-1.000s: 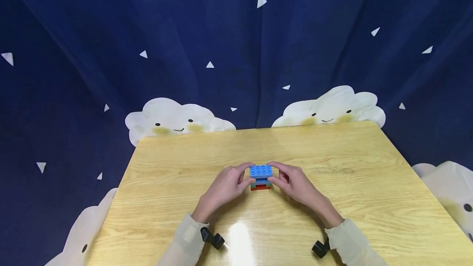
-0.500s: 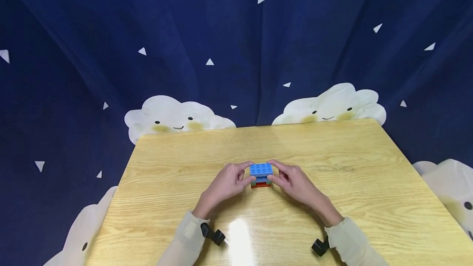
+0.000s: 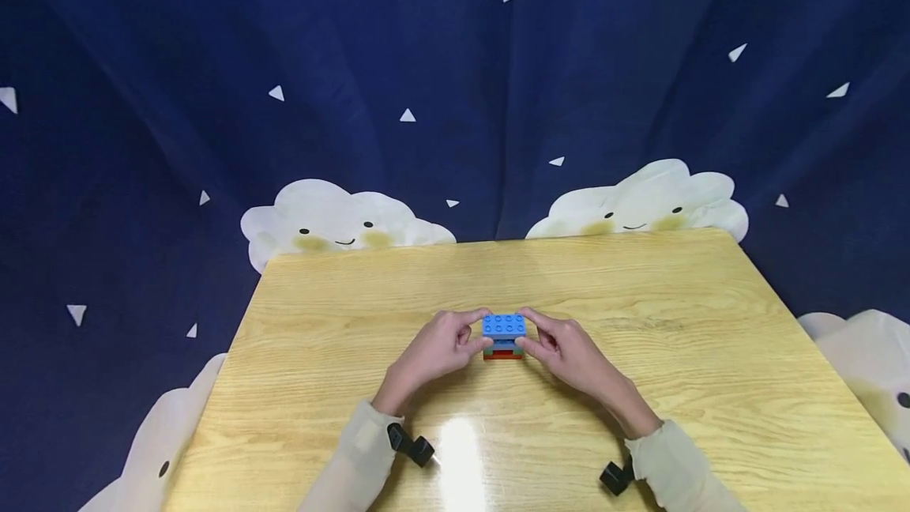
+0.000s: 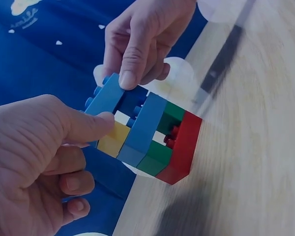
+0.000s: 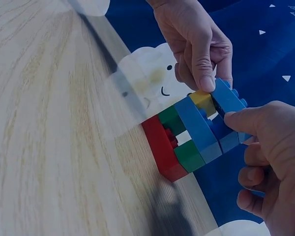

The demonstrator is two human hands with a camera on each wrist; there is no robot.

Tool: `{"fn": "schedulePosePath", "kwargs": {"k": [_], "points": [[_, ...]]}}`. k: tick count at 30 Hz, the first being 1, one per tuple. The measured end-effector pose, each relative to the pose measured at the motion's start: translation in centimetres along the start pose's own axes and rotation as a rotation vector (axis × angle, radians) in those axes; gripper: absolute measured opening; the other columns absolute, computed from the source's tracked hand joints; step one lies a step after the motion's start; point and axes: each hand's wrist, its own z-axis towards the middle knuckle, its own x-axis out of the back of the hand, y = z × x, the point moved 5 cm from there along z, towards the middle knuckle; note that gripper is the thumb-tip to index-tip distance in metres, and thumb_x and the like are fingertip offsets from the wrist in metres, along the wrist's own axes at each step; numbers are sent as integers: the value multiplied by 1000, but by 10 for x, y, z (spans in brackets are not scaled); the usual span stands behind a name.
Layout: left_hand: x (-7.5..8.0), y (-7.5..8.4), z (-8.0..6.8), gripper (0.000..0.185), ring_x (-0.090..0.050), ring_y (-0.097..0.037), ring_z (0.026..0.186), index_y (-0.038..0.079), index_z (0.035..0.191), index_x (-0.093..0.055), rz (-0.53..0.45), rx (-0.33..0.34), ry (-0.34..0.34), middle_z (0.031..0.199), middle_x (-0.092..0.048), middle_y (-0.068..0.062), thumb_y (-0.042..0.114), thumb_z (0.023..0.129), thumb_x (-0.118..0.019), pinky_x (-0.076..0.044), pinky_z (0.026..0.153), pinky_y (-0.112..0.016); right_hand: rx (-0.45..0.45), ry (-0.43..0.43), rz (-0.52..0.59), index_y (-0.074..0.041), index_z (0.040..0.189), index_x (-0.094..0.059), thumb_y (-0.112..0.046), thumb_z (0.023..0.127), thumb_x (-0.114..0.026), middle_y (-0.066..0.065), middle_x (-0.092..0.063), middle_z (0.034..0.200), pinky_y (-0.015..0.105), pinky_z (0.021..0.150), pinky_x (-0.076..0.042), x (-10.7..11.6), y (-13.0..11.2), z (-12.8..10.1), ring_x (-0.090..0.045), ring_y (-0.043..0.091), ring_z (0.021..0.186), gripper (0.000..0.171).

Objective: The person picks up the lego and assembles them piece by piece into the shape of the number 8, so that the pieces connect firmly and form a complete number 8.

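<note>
So, front of the scene to the back:
Sleeves: pale cuffs at the near table edge, a small black wrist camera strapped by the left one and another by the right.
Left hand: fingers curled, thumb and forefinger pinching the left end of the top blue brick.
Right hand: same deal on the other end, thumb pressed on the blue brick's edge.
Brick stack: sits mid-table between both hands, touching both. Red plate on the bottom resting on the wood, then green, a blue layer, a yellow piece, and the light-blue studded brick on top.
Table: light wood, glossy, lamp glare near the wrists.
Backdrop: dark blue curtain with white triangles and smiling clouds just behind the far edge.
</note>
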Motion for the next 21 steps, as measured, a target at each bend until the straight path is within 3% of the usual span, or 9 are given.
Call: {"fn": "schedulePosePath", "kwargs": {"k": [4,9,12,16,21], "points": [[-3,0,0,51,-27,-1,44,4,144,-63,-14,4,6,54,-37,11,26,99,-74,-22,43,-20,-11,-9,19,0,142,-62,-23,99,-74,-15,-41,63,21,50,-30,0,1,-1,-32,-2,54,50],[-6,-4,-1,41,-34,-3,50,12,135,-69,-89,-3,38,60,-41,8,28,97,-77,-31,51,-21,-16,-23,88,-6,140,-63,-20,99,-74,-12,-43,66,21,53,-34,-2,7,-2,-36,0,56,44],[-5,-5,-2,39,-47,-13,66,12,130,-69,-109,-34,86,72,-50,-2,30,96,-78,-39,64,-24,-9,-36,123,-10,140,-61,-20,99,-74,-9,-46,70,23,56,-37,-5,10,-2,-38,3,58,44],[2,-4,-3,37,-55,-29,88,12,126,-71,-88,-60,151,100,-58,-13,30,95,-80,-45,69,-27,26,-8,121,-11,138,-64,-17,99,-74,-7,-48,77,24,57,-38,-3,8,-1,-41,6,63,41],[7,-1,-2,33,-60,-31,97,11,122,-74,-90,-92,170,108,-61,-10,26,93,-81,-49,70,-30,66,37,81,-13,132,-71,-15,97,-76,-7,-44,77,23,56,-35,2,3,2,-39,6,64,35]]}}
